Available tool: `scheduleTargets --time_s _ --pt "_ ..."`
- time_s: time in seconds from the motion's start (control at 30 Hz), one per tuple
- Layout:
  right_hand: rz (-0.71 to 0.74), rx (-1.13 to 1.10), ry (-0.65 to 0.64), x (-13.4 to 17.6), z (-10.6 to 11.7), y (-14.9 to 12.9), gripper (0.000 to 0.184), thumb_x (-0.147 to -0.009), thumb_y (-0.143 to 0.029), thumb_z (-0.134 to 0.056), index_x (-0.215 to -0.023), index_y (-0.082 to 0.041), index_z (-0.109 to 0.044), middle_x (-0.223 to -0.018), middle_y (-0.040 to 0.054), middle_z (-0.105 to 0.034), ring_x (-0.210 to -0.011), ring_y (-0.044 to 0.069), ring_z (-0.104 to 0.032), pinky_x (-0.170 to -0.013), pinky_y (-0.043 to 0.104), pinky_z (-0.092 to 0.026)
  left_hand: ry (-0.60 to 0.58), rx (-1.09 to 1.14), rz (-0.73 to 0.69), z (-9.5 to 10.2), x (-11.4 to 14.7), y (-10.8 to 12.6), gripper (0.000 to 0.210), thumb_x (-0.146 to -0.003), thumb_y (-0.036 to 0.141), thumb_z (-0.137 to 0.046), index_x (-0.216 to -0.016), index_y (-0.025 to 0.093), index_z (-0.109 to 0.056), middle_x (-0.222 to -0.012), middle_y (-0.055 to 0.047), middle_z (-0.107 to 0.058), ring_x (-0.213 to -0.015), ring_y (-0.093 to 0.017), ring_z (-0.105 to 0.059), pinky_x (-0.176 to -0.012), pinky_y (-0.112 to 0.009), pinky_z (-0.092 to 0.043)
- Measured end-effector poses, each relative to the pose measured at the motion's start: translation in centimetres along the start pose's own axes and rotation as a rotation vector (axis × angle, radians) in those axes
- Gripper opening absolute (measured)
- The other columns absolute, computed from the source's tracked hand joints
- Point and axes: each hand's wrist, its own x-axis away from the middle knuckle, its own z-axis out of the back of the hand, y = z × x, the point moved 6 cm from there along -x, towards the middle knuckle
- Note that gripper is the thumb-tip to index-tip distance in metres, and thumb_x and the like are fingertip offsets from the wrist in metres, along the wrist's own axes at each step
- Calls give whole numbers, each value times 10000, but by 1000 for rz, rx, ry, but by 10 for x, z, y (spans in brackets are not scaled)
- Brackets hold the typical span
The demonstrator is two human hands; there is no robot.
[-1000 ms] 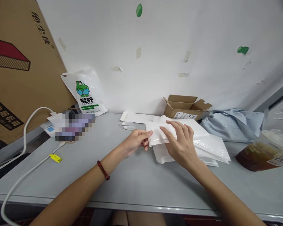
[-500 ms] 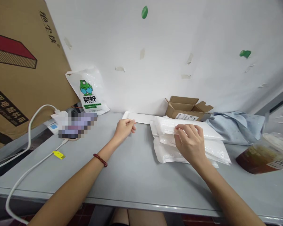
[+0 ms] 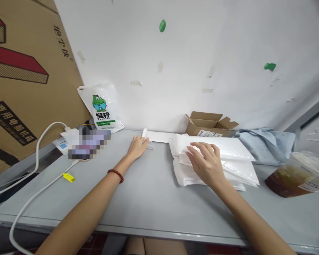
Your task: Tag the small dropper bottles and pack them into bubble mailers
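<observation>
My left hand (image 3: 137,147) is low over the grey table, its fingers drawn together on a small clear plastic strip (image 3: 150,145) that shows beyond the fingertips. A long white strip-shaped package (image 3: 159,136) lies behind it along the wall. My right hand (image 3: 206,161) hovers over a stack of white padded mailers (image 3: 232,147), thumb and fingers apart with nothing between them. Several mailers overlap in the stack, and the right hand and forearm cover part of them.
Behind the mailers stand an open cardboard box (image 3: 208,125) and a folded light-blue cloth (image 3: 267,143). A plastic drink cup (image 3: 289,175) is at the right. On the left are a phone (image 3: 91,143), white cables (image 3: 37,148), a white printed bag (image 3: 103,106) and a large carton (image 3: 29,95).
My right hand has come off the top mailer's edge, moving left as its fingers spread. My left hand has shifted slightly left and down, and a clear strip now shows at its fingertips.
</observation>
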Motion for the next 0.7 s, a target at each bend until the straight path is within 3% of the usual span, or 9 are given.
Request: scheduleTargets --time_s 0.1,0.17,0.3,0.4,0.53,0.6,0.7 --pt "-6 -8 -16 2 -3 1 97 -851 -105 -581 -928 -163 -589 -948 98 -693 -877 201 -591 -790 346 -369 95 29 12 8 3 8 248 -808 238 -455 -837 138 -680 -993 -145 -674 -1081 -305 -537 -970 -428 -407" --pt "-15 -13 -27 3 -5 4 151 -844 -46 -544 -925 -165 -587 -952 93 -693 -883 197 -588 -797 345 -368 178 63 33 15 5 12 322 -765 168 -463 -1004 105 -668 -1132 -159 -641 -1153 -301 -519 -1013 -422 -392" --pt "-19 -27 -36 6 -7 7 270 -806 39 -482 -936 -175 -582 -954 80 -692 -888 194 -585 -803 344 -370 319 188 80 30 6 16 405 -801 177 -440 -1154 78 -613 -1192 -159 -623 -1038 -232 -623 -928 -347 -488" --pt "-21 -41 -31 8 -7 7 303 -796 51 -461 -957 -178 -576 -962 80 -688 -900 197 -580 -795 343 -373 553 480 166 52 10 9 328 -807 250 -519 -1048 80 -662 -983 -125 -699 -875 -199 -680 -854 -324 -531" --pt "-35 -57 -48 9 -8 9 328 -795 55 -437 -984 -179 -569 -982 92 -679 -919 205 -569 -792 345 -378 833 839 242 87 16 -4 179 -660 196 -703 -818 111 -702 -771 -43 -700 -686 -160 -671 -769 -322 -564" --pt "-40 -59 -70 9 -9 9 320 -801 47 -436 -985 -177 -571 -995 101 -673 -927 211 -562 -784 345 -381 920 992 281 101 18 -11 103 -617 126 -732 -708 119 -685 -698 -13 -674 -664 -139 -657 -760 -306 -571" --pt "-38 -67 -79 8 -10 9 285 -813 33 -451 -969 -171 -574 -993 107 -668 -920 215 -557 -773 343 -390 935 1151 317 114 18 -15 125 -610 7 -705 -613 115 -641 -643 -5 -639 -704 -131 -663 -781 -286 -578"
